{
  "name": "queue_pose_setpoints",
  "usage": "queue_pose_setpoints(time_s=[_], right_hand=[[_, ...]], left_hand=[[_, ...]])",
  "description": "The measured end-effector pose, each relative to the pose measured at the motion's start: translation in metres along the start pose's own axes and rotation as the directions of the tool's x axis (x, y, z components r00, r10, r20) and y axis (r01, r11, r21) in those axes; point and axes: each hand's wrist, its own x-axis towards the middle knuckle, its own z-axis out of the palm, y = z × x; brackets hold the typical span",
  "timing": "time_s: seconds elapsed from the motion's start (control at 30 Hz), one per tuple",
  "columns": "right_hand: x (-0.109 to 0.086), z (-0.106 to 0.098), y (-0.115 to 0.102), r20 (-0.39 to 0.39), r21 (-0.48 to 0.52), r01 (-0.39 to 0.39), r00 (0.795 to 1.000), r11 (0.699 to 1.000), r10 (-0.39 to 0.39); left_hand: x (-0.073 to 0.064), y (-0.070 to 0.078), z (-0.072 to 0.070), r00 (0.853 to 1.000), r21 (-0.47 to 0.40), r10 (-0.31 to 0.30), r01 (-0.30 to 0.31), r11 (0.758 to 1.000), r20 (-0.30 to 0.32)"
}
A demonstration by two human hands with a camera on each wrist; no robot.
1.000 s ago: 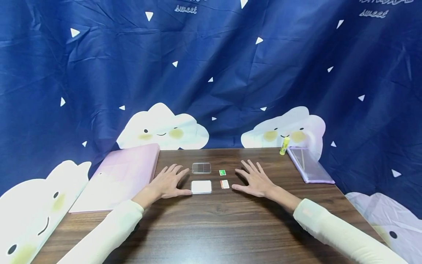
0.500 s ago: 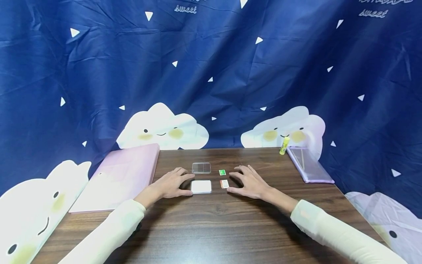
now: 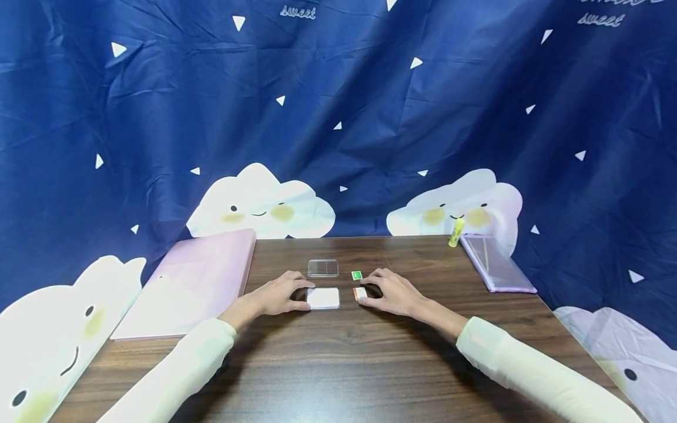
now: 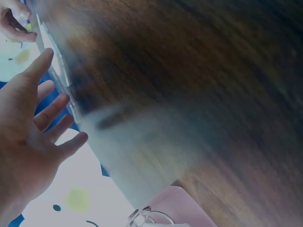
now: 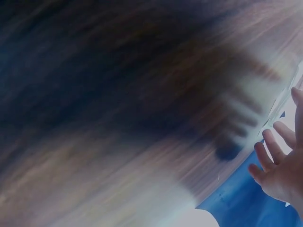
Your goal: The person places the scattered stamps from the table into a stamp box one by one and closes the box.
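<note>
A small white flat rectangular case (image 3: 323, 298) with a clear rim lies mid-table. My left hand (image 3: 279, 294) is at its left side, thumb and index fingertips right at the edge, fingers loosely bent. Behind it lies a clear flat rectangular piece (image 3: 323, 268). To the right are a small orange-and-white card (image 3: 360, 294) and, farther back, a smaller green card (image 3: 357, 275). My right hand (image 3: 394, 292) hovers at the right of both cards, thumb tip overlapping the orange-and-white card's edge. In the right wrist view, the right hand's fingers (image 5: 269, 146) are spread and loosely bent.
A pink binder (image 3: 198, 282) lies at the left, its metal rings (image 4: 142, 216) showing in the left wrist view. At the back right stand a yellow glue stick (image 3: 456, 232) and a purple-edged clear pouch (image 3: 497, 264). A blue cloud-print curtain (image 3: 338, 88) hangs behind the table.
Both hands have drawn inward from spread fingers to loosely bent ones. The left has come to the white case's edge; the right has moved left to the orange-and-white card.
</note>
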Motion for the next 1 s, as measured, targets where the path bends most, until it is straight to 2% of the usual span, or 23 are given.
queue_pose_setpoints(time_s=[0.4, 0.53, 0.77, 1.0], right_hand=[[0.009, 0.005, -0.006, 0.030, 0.040, -0.040, 0.999, 0.998, 0.039], [0.011, 0.005, -0.006, 0.029, 0.065, -0.027, 0.999, 0.998, 0.025], [0.013, 0.000, -0.005, 0.047, 0.094, 0.004, 0.999, 0.996, -0.008], [0.013, -0.005, -0.005, 0.071, 0.129, 0.047, 0.996, 0.990, -0.057]], left_hand=[[0.002, 0.000, 0.001, 1.000, -0.030, 0.018, -0.018, 0.999, -0.009], [0.003, 0.000, 0.002, 1.000, -0.034, 0.014, -0.014, 0.999, -0.007], [0.005, -0.001, 0.005, 0.999, -0.028, 0.034, -0.036, 0.999, -0.040], [0.006, -0.004, 0.009, 0.998, -0.043, 0.030, -0.032, 0.999, -0.056]])
